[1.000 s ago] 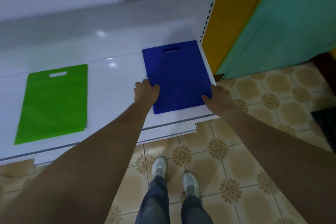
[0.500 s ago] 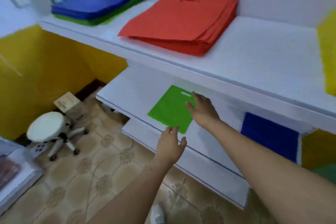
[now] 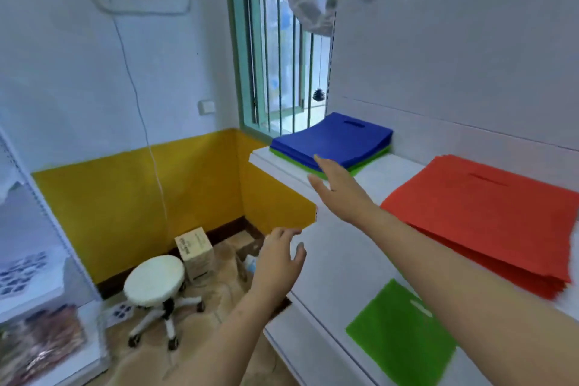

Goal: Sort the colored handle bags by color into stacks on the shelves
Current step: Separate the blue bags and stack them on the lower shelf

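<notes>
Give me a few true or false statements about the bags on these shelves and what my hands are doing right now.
1. Blue bags lie on top of green bags on the upper shelf. True.
2. The right hand grips a red bag. False: it is open, reaching toward the blue stack.
3. A single green bag lies on the lower shelf. True.
4. The left hand holds a bag. False: it holds nothing.

My right arm stretches forward and up, bare to the wrist, with my right hand (image 3: 341, 189) flat, palm down and fingers straight, empty. My left arm reaches out lower, and my left hand (image 3: 279, 263) hangs in the air with its fingers (image 3: 286, 232) spread and loosely bent, holding nothing.
</notes>
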Demonstrator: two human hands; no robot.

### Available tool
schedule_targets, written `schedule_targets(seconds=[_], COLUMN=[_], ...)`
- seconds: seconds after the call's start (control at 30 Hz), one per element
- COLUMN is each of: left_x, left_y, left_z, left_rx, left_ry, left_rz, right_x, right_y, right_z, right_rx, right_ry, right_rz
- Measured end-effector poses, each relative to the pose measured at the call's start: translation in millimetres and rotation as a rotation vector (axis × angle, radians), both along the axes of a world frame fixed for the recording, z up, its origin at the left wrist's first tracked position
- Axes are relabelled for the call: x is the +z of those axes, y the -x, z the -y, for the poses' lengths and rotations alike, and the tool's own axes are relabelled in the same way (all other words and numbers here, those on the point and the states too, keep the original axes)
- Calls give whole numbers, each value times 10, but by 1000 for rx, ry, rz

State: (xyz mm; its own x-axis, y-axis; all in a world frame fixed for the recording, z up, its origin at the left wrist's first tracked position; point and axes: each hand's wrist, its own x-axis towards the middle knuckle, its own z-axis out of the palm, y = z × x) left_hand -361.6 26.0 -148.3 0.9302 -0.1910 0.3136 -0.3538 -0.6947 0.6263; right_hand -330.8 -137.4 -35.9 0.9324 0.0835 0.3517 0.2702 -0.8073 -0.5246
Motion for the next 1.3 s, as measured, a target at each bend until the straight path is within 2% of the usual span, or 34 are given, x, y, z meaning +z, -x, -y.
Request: schedule_targets(seconds=[0.17, 0.33, 0.53, 0.7, 0.83, 1.03, 1.2, 1.3], left_x=[654, 1016, 1152, 934, 622, 596, 635, 645], left_y=[-673, -1496, -2599, -3383, -3603, -3621, -3568, -3534], left_z=[-67, 63, 397, 492, 457, 470, 475, 452], left_rx=[18, 47, 63, 81, 102, 72, 55, 25], left_ry=[61, 123, 3, -181, -98, -83, -78, -56], left_rz=[132, 108, 83, -30, -4, 53, 29, 19], right_x=[378, 425, 405, 104, -134, -89, -116, -144], right_y=[-714, -1288, -2075, -2651, -2748, -2752, -2691, -2638], right_z=[472, 869, 1259, 1574, 1643, 1620, 1294, 1023], right_rx=[-317, -502, -576, -669, -674, -691, -718, -721], right_ry=[-2, 140, 331, 423, 504, 570, 682, 663], right_rz=[8, -98, -297, -486, -417, -401, -308, -251])
